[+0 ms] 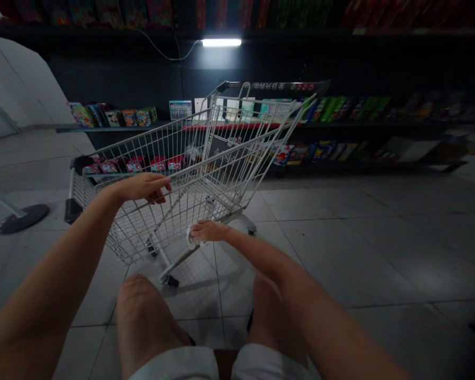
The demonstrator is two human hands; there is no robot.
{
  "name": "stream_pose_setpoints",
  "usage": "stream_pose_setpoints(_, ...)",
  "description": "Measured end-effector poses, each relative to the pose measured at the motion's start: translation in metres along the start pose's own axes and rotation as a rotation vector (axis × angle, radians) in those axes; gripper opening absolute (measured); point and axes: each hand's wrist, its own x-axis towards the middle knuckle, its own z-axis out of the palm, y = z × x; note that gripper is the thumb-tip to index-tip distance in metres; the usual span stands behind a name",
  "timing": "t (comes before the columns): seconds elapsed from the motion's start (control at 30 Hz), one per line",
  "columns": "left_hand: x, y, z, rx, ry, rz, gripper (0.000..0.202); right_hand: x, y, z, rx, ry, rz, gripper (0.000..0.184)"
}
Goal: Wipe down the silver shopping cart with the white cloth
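Observation:
A metal wire shopping cart (182,203) stands in front of me, turned sideways. My left hand (148,187) lies over the top rail of its near side, fingers loosely bent around it. Lower down, my right hand (209,230) presses a white cloth (191,237) against the lower frame of the cart. Part of the cloth hangs out past the fingertips; the rest is hidden under the hand. The cart's handle bar (277,86) is at the far upper right, and a dark panel (221,149) sits inside the basket.
Behind the cart run dark store shelves (134,79) with boxed and bagged goods. A lit tube lamp (221,43) hangs under the upper shelf. To the left stands a post on a round black base (24,219). My knees (140,301) are below the cart, over grey floor tiles (324,248).

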Motion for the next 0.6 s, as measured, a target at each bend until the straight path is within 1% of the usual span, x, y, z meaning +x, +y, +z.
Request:
stream_pose_setpoints(0.03,0.000,-0.001,0.000,0.007,0.000,0.010,0.050,-0.008,0.014,-0.018,-0.058,0.024,-0.010,0.018)
stream_pose_setpoints(0.1,0.001,-0.003,-0.001,0.020,0.001,0.033,0.051,-0.020,0.041,-0.057,-0.152,0.125,0.026,0.021)
stream_pose_setpoints(0.17,0.002,-0.004,-0.001,0.023,0.002,0.050,0.050,-0.024,0.064,-0.095,-0.199,0.289,0.116,0.023)
stream_pose_setpoints(0.2,0.002,-0.004,-0.001,0.019,0.000,0.052,0.050,-0.023,0.072,-0.111,-0.205,0.396,0.195,0.023)
stream_pose_setpoints(0.23,0.002,-0.003,0.000,0.010,0.001,0.048,0.049,-0.019,0.077,-0.124,-0.206,0.514,0.309,0.024)
stream_pose_setpoints(0.27,0.002,-0.001,0.000,0.000,0.003,0.038,0.049,-0.014,0.080,-0.131,-0.204,0.628,0.447,0.028)
stream_pose_setpoints(0.3,0.002,0.001,0.001,-0.010,0.006,0.027,0.048,-0.008,0.078,-0.132,-0.198,0.731,0.588,0.033)
stream_pose_setpoints(0.33,0.002,0.003,0.001,-0.018,0.009,0.015,0.047,-0.001,0.072,-0.126,-0.185,0.809,0.719,0.038)
stream_pose_setpoints(0.37,0.002,0.004,0.002,-0.022,0.013,0.005,0.047,0.006,0.063,-0.114,-0.164,0.862,0.823,0.040)
stream_pose_setpoints(0.4,0.002,0.006,0.002,-0.024,0.016,-0.002,0.048,0.012,0.051,-0.096,-0.140,0.896,0.897,0.040)
stream_pose_setpoints(0.43,0.002,0.006,0.003,-0.025,0.016,-0.005,0.048,0.016,0.037,-0.075,-0.105,0.894,0.935,0.037)
stream_pose_setpoints(0.47,0.002,0.007,0.003,-0.027,0.012,-0.006,0.048,0.018,0.022,-0.052,-0.068,0.879,0.942,0.032)
stream_pose_setpoints(0.53,0.002,0.007,0.003,-0.036,0.011,-0.008,0.048,0.014,-0.004,-0.013,0.009,0.767,0.867,0.028)
stream_pose_setpoints(0.57,0.001,0.007,0.003,-0.043,0.011,-0.012,0.048,0.010,-0.013,-0.001,0.050,0.699,0.799,0.027)
stream_pose_setpoints(0.6,0.001,0.007,0.003,-0.050,0.015,-0.015,0.048,0.005,-0.020,0.004,0.085,0.641,0.723,0.028)
